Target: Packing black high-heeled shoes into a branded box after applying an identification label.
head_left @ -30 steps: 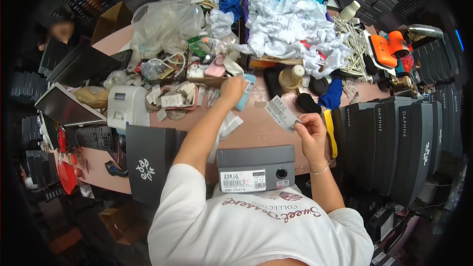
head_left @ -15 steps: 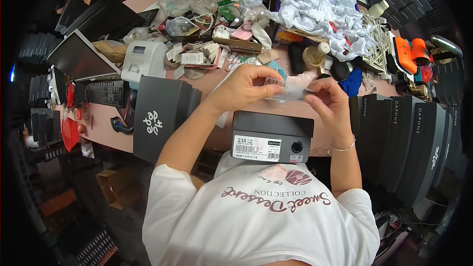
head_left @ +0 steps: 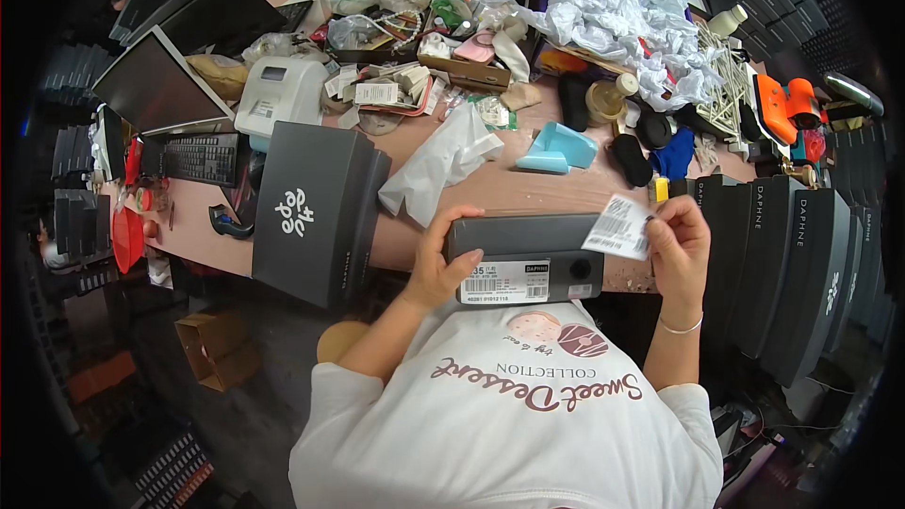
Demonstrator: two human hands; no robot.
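Observation:
A dark grey shoe box [head_left: 518, 232] stands at the table's near edge, close against my shirt. Its front end carries a white printed label [head_left: 507, 283] and a round dark hole. My left hand [head_left: 439, 262] grips the box's left end, fingers over the top and thumb on the front beside that label. Between the thumb and fingers of my right hand [head_left: 681, 243] is a white barcode sticker [head_left: 617, 226], held by its right edge. The sticker hangs above the box's right end and hides part of its top.
Left of the box, more dark shoe boxes [head_left: 306, 207] stand upright; another row [head_left: 764, 273] lines the right. Beyond lie white crumpled paper [head_left: 443, 165] and a light blue folded sheet [head_left: 558, 149]. A label printer [head_left: 280, 99], scanner [head_left: 229, 221] and keyboard [head_left: 198, 168] sit at left.
My left hand has come down from the sticker to the box's left end. My right hand has moved down and right with the sticker, which now lies flat to view.

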